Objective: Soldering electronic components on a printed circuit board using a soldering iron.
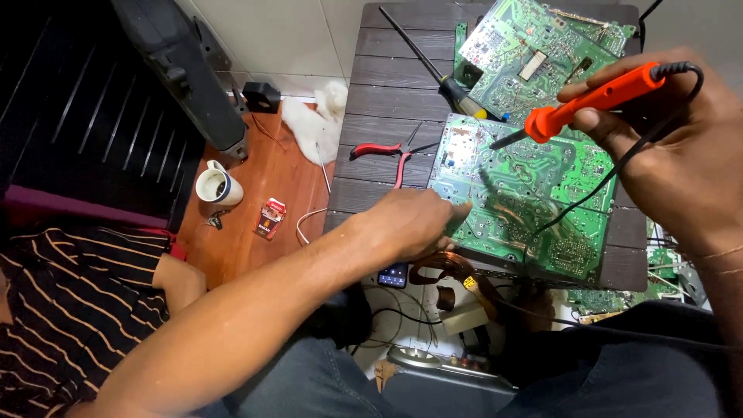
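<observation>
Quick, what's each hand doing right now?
Left hand: closed, fingertips pressing the green circuit board.
Right hand: closed, holding the orange soldering iron.

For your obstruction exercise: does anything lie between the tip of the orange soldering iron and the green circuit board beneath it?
Nothing visible does. The orange soldering iron in the right hand has its tip just over the green circuit board; the left hand rests at the board's near-left edge.
</observation>
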